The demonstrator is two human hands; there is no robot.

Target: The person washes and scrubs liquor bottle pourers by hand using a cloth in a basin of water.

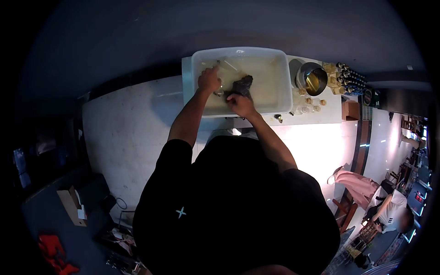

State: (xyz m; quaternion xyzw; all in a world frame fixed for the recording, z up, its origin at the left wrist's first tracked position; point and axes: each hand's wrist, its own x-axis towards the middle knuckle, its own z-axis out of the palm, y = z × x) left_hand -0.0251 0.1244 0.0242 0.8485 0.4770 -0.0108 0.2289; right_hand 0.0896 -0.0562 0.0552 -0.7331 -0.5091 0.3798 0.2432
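Note:
A large white plastic tub [288,87] with cloudy liquid stands on a white table. My left hand [210,79] reaches over the tub's left part, its fingertips near small metallic items [219,90] and a clear object [229,64]. What its fingers hold, if anything, is too small to make out. My right hand [241,105] is closed on the lower end of a dark cloth [243,86] inside the tub.
Right of the tub stand a metal bowl [316,81], several small clear cups [308,101] and several dark bottles [350,75]. A cardboard box [350,111] lies beyond the table [332,117]. A seated person [389,211] is at the lower right.

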